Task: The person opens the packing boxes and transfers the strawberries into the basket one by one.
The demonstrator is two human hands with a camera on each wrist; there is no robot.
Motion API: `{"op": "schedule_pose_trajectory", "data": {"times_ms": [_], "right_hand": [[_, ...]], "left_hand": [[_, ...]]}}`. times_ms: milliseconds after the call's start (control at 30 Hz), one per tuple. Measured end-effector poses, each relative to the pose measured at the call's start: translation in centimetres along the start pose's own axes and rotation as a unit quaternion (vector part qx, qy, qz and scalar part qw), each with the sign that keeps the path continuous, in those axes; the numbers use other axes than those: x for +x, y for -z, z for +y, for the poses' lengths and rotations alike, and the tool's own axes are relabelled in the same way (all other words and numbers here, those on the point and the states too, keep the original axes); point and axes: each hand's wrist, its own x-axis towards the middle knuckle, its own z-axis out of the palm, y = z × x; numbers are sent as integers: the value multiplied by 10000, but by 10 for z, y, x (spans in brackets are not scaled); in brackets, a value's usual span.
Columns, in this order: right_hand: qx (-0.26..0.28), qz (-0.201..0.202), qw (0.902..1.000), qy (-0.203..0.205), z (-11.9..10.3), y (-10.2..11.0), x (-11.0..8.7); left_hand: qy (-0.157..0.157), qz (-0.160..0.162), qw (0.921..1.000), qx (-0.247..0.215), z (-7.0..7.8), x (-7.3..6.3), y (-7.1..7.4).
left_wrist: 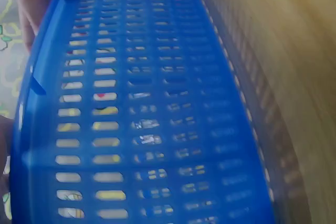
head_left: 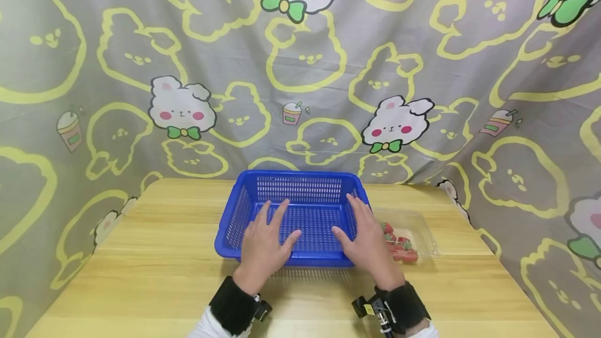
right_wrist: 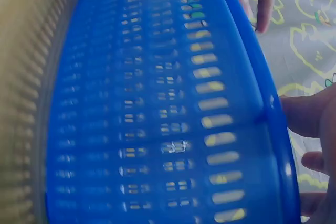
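A blue plastic basket [head_left: 310, 226] with slotted walls stands on the wooden table, and no contents show inside it. Over its front left part, my left hand [head_left: 266, 241] hovers with fingers spread, overlapping the near rim in the head view. My right hand [head_left: 368, 239] is spread in the same way over the front right corner. Both wrist views look at the basket's near wall [left_wrist: 118, 129]; parts of the right hand [right_wrist: 320, 129] show beyond its rim. Neither hand holds anything.
Right of the basket sits a clear plastic box [head_left: 422, 226] with several red strawberries [head_left: 403, 252], partly hidden behind my right hand. A patterned curtain [head_left: 324, 98] hangs behind the wooden table [head_left: 155, 254] and along its sides.
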Motion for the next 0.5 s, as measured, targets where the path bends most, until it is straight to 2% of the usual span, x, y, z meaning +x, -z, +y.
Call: {"op": "schedule_pose_trajectory", "data": {"times_ms": [133,233,367,500], "right_hand": [[38,-93,9998,-153,4,5,2],[62,-116,9995,-270,8,8,4],[160,-111,9989,-427,16,13,6],[128,-48,9984,-556,26,21,7]], "left_hand": [[-406,213,9978,-470,8,3,0],[-787,495,9922,-826,18,6,0],[-1380,767,9795,-1253,29,7,-3],[-1983,758,9618,-1729,42,6,-6]]}}
